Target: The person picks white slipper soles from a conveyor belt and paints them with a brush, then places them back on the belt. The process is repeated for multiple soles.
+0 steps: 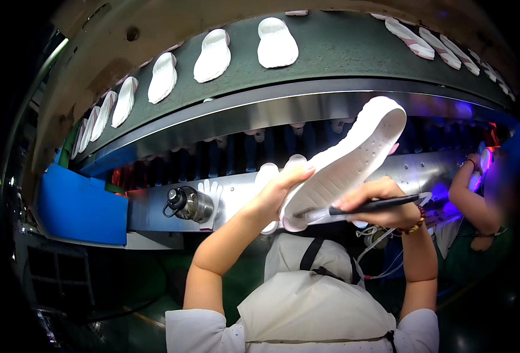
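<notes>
A white shoe sole (354, 154) is held up tilted over the metal ledge, its hollow inner side facing me and its far end toward the upper right. My left hand (285, 181) is closed on its left edge near the lower end. In my right hand (383, 203) is a brush with a black handle (386, 204); its pale tip (317, 216) touches the inside of the sole's lower end. The right fingers wrap the handle. More white soles (266, 172) lie on the ledge behind my left hand and wrist, partly hidden.
Beyond the metal rail, a green conveyor belt (342, 50) carries several white soles (277, 44). A dark bottle (188, 203) and a white glove (212, 191) lie left on the ledge (145, 206), near a blue bin (83, 206). At the right, a co-worker's arm (470, 197) holds another sole.
</notes>
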Tool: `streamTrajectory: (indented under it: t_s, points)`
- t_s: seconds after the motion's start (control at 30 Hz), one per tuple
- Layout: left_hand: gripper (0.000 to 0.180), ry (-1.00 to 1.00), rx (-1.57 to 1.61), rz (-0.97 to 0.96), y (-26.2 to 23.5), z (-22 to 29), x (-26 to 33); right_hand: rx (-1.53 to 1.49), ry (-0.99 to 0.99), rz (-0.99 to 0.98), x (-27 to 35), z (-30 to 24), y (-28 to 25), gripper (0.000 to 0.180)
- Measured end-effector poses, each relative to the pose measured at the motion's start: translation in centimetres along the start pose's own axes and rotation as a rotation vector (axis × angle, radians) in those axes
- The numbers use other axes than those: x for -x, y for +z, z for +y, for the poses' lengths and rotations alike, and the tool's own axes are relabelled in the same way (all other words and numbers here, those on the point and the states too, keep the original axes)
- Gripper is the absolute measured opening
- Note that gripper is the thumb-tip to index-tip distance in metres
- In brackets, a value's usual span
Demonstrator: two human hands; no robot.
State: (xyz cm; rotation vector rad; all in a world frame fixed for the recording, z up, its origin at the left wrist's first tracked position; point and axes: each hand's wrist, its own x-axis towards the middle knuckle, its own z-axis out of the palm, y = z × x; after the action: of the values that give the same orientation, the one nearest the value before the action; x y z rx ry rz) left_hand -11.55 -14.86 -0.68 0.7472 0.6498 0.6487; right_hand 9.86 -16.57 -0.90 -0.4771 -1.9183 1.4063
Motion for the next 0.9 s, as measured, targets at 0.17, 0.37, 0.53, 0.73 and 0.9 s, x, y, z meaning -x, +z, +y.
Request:
streamTrajectory:
  t_s: [0.17, 0.37, 0.53, 0.73, 0.9]
  points:
    - [0.036, -0.153, 0.139, -0.036, 0.0, 1.0, -0.3, 0.049, -0.016, -0.229, 0.3, -0.6, 0.1, 0.018]
    - [0.043, -0.381, -0.239, 0.121, 1.1, 2.0, 0.2, 0.097, 0.082, -0.274, 0.2, 0.0, -1.2, 0.015]
    - [0.051, -0.369, -0.018, 0.131, -0.7, 1.4, 1.0, 0.12, 0.116, -0.227, 0.8, -1.0, -2.0, 0.012]
    - [0.042, -0.365, -0.07, 0.135, -2.5, 1.2, 1.6, 0.48, 0.238, -0.34, 2.0, -1.2, -2.7, 0.016]
    - [0.041, -0.37, -0.119, 0.155, -3.1, 1.8, 2.0, 0.256, 0.08, -0.018, 2.3, 1.5, -3.2, 0.016]
